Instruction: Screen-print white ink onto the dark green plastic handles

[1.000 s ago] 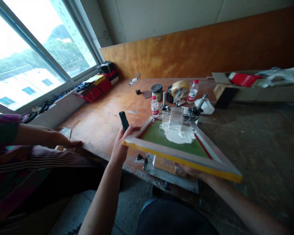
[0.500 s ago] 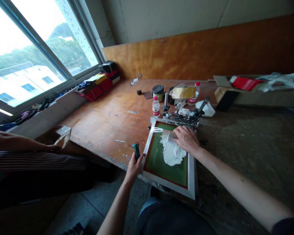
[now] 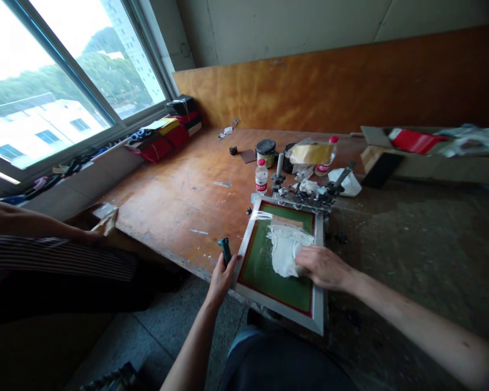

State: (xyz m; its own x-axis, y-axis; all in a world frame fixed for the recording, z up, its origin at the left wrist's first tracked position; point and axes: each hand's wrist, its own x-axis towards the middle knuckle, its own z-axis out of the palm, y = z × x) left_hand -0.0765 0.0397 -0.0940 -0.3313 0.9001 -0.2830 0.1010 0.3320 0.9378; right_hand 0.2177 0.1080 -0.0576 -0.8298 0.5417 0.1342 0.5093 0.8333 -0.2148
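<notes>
My left hand (image 3: 220,279) is closed round a dark green tool (image 3: 225,251), its head pointing up, beside the left edge of a pale frame (image 3: 318,293). Green mesh (image 3: 255,266) with a red border fills the frame. A thick patch of white paste (image 3: 283,250) lies on the mesh. My right hand (image 3: 321,267) is over the paste's lower right part, fingers curled together; what they hold, if anything, is hidden. A thin pinkish-brown strip (image 3: 287,221) lies along the paste's upper edge.
Metal clamps (image 3: 305,198) sit at the frame's far end. Behind are a bottle (image 3: 261,176), a tub (image 3: 265,152) and plastic wrapping. A cardboard box (image 3: 440,165) stands at right. Another person's arm (image 3: 36,220) reaches in from the left.
My right hand has moved down and toward me, from the paste's upper edge to its lower right. The strip there is now uncovered. My left hand keeps its hold on the green tool.
</notes>
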